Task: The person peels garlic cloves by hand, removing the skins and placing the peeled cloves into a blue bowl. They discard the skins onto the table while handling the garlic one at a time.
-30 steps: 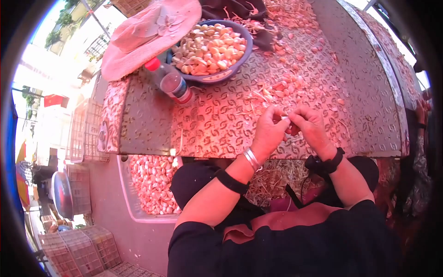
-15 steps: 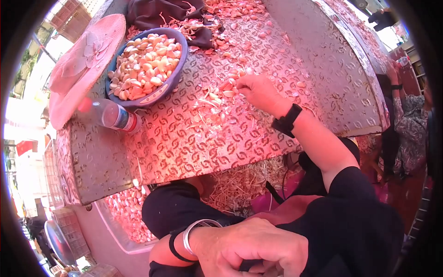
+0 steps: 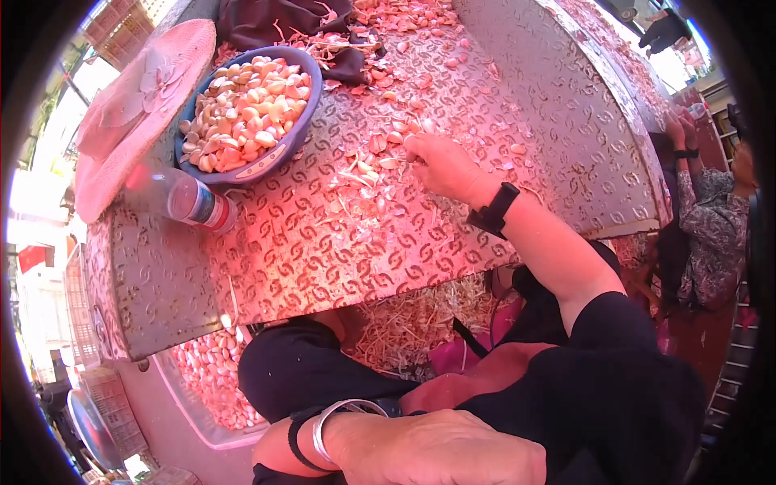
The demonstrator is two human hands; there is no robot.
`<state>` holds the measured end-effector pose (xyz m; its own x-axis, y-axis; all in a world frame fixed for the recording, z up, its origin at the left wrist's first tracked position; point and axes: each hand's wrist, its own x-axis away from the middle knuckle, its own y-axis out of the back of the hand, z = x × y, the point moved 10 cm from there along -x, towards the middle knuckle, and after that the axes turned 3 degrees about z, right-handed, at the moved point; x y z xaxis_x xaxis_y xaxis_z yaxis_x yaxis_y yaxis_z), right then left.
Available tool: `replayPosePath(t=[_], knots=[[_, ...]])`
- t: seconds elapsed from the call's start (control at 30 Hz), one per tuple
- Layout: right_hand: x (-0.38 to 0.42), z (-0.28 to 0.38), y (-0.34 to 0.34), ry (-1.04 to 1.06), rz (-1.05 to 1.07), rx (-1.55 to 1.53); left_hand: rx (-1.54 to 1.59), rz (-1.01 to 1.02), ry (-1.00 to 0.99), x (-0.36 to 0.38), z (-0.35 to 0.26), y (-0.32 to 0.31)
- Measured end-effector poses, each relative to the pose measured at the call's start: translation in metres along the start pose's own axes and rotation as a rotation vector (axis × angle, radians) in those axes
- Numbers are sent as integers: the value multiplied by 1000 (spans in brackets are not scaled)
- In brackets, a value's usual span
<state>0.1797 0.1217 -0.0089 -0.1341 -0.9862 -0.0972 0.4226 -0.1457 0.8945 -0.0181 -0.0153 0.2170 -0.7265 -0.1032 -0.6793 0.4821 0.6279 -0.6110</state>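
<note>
On the metal table, my right hand, with a black watch at its wrist, is curled beside a small pile of garlic cloves. Its fingertips point down and mostly hide from view, so anything between them cannot be made out. Bits of peel and pale stems lie left of it. Low in front of my body is my left hand, with a silver bangle and dark band at the wrist. Its back faces me; the fingers are out of sight at the frame's bottom edge.
A blue bowl heaped with cloves stands at the back left, beside a straw hat and a plastic bottle. Dark cloth lies behind. Below the table are a tub of garlic and dry stalks. Another person is at right.
My right hand has drawn slightly toward me, away from the cloves, and is more curled. My left hand has dropped lower, its fingers leaving view. The whole view has shifted a little.
</note>
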Motion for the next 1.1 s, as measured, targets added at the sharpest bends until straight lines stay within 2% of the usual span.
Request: replayPosePath(t=[0.03, 0.07, 0.1, 0.13, 0.17, 0.27, 0.3, 0.37, 0.5, 0.57, 0.6, 0.67, 0.7, 0.73, 0.77, 0.83, 0.87, 0.93, 1.07, 1.1], knots=[[7, -4, 5, -18, -57, -212, -17, 28, -8, -2, -1, 3], [13, -13, 1, -170, 12, -425, 32, 63, 225, 8, 10, 14], [17, -10, 7, -172, 8, -422, 75, -141, 231, 12, 11, 32], [23, -14, 2, -246, 61, -717, 173, -471, 283, 28, 15, 60], [30, -13, -3, -317, 114, -1012, 220, -609, 223, 37, 15, 88], [38, 9, 19, -229, 74, -1121, 248, -966, 113, 82, 22, 159], [40, 16, 24, -227, 73, -1122, 246, -965, 114, 87, 27, 168], [41, 41, 44, -53, 4, -1125, 3, -1221, 182, 117, 27, 194], [49, 71, 53, 1, -22, -1091, -25, -1399, 209, 124, 37, 205], [54, 93, 50, 31, 106, -1018, 21, -1373, 187, 127, 40, 212], [49, 83, 54, 91, 8, -825, 64, -1351, 164, 128, 41, 215], [25, 16, 53, -160, -176, -776, 60, -1310, 195, 129, 41, 219], [12, -20, 53, -186, -243, -564, 50, -1267, 222, 126, 42, 219], [3, -50, 54, -208, -308, -351, 60, -1315, 263, 128, 45, 219], [-4, -64, 50, -209, -309, -349, 61, -1313, 264, 129, 45, 221], [-19, -53, 36, -4, -144, 99, 62, -1201, 320, 125, 51, 220], [-21, -55, 38, -5, -143, 99, 64, -1201, 321, 124, 52, 220], [-25, -50, 17, 63, 61, 238, 46, -1229, 349, 123, 51, 220], [-8, -51, 28, -61, 40, 197, -39, -1224, 390, 119, 51, 217], [0, -54, 38, -152, -16, 130, -83, -1232, 414, 120, 51, 218]])
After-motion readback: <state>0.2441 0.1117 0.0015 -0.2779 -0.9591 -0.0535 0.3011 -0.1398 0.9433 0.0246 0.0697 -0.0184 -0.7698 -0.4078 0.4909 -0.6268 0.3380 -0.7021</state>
